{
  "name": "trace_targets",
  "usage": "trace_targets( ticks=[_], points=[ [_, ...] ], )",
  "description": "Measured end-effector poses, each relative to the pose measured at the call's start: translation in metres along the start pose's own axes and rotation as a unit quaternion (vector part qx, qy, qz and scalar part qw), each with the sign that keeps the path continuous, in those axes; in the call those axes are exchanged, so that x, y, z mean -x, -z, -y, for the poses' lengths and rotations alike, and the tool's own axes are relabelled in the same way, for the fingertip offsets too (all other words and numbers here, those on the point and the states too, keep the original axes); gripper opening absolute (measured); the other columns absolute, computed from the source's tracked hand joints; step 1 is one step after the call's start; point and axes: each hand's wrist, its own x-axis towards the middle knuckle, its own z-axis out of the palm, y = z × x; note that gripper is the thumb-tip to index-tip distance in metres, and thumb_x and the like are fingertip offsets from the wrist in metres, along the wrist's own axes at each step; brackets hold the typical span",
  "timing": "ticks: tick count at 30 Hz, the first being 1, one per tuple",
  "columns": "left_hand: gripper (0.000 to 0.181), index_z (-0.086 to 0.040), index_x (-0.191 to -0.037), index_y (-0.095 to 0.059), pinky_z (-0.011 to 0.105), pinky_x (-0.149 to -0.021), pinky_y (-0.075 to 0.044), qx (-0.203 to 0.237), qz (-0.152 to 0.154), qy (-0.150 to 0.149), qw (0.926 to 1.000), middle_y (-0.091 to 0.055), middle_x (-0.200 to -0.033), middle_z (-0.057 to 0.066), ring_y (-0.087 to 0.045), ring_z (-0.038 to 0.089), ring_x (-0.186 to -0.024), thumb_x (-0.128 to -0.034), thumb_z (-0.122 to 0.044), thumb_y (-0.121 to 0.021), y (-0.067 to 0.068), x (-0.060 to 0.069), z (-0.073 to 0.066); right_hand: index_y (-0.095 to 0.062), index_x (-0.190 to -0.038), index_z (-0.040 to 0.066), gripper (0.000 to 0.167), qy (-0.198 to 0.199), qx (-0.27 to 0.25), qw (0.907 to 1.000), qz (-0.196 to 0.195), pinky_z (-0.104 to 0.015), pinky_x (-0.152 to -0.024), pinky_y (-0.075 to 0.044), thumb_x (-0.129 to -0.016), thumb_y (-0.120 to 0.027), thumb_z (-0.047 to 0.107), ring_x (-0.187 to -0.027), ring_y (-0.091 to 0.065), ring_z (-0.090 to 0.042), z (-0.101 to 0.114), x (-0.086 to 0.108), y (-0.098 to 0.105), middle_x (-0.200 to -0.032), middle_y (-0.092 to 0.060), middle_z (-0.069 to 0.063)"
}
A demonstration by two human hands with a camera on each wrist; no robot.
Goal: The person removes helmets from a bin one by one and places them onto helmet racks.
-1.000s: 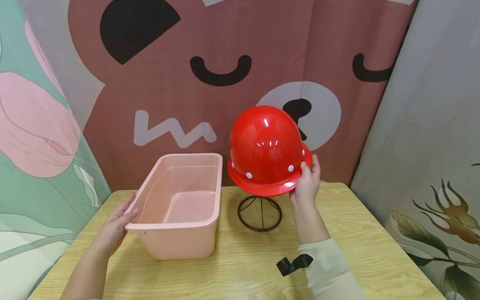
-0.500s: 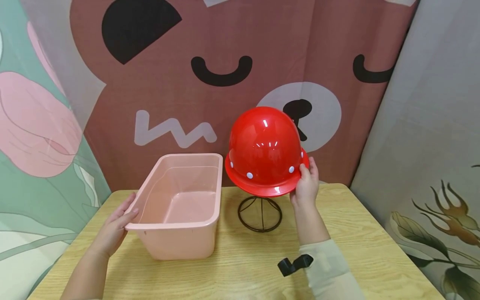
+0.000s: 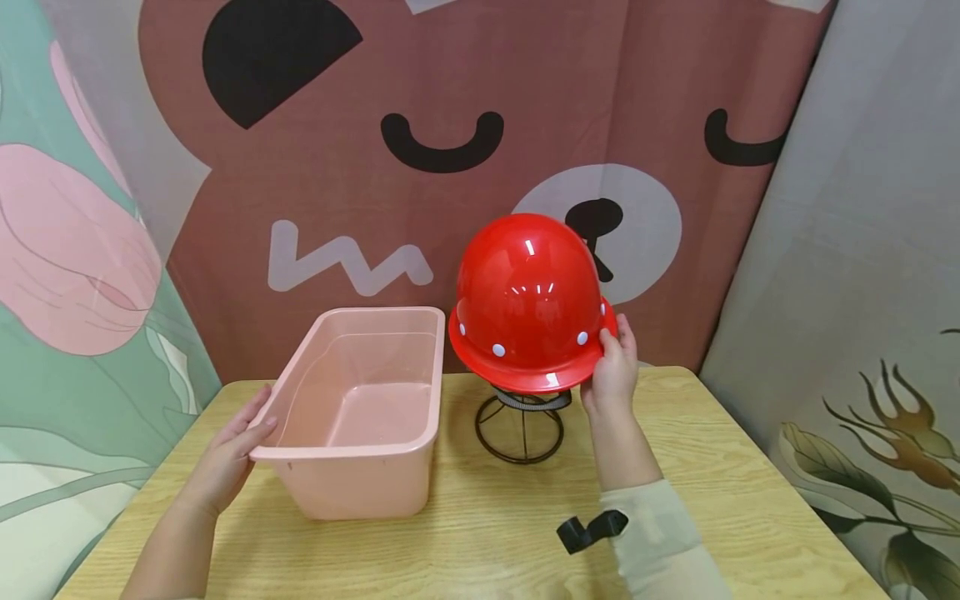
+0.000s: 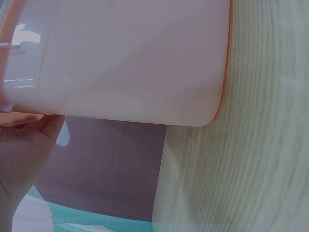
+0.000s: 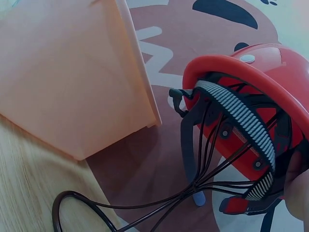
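My right hand grips the right side of the brim of a red hard hat. The hat sits over a dark wire stand, tilted slightly. In the right wrist view the stand's wires run up inside the hat, past a grey-and-black striped strap; whether they bear its weight I cannot tell. A pink plastic basin stands upright to the left. My left hand holds its left rim near the front corner, thumb over the edge. Nothing is visible inside the basin.
Basin and stand rest on a light wood table. A curtain printed with a brown bear hangs right behind it, and a grey curtain on the right. A black clip-like mount is on my right sleeve.
The hard hat has shifted slightly left with my right hand. A strap now shows below its brim, in front of the stand. My left hand and the basin have stayed put.
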Motion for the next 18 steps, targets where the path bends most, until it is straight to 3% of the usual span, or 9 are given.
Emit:
trace_targets(
  ticks=[11,18],
  points=[
    [0.069,0.001,-0.155,0.006,0.004,-0.089,-0.035,0.002,0.002,0.004,1.0,0.01,-0.161,0.025,-0.04,-0.026,-0.108,-0.1049,-0.018,-0.037,-0.0016,-0.0009,-0.0019,-0.017,-0.158,0.024,0.056,0.007,-0.015,0.9998,-0.008,-0.031,-0.109,-0.042,-0.106,-0.035,0.016,-0.141,-0.035,-0.015,-0.0011,0.0022,-0.0014,-0.16,-0.025,0.007],
    [0.069,0.001,-0.154,0.007,0.003,-0.088,-0.036,-0.001,0.002,0.005,1.0,0.011,-0.161,0.025,-0.04,-0.027,-0.106,-0.1048,-0.019,-0.038,-0.0022,-0.0021,-0.0024,-0.017,-0.158,0.024,0.056,0.006,0.004,0.9999,-0.011,-0.03,-0.109,-0.041,-0.105,-0.037,0.018,-0.141,-0.036,-0.016,0.0,0.002,-0.0005,-0.161,-0.025,0.006]
  ],
)
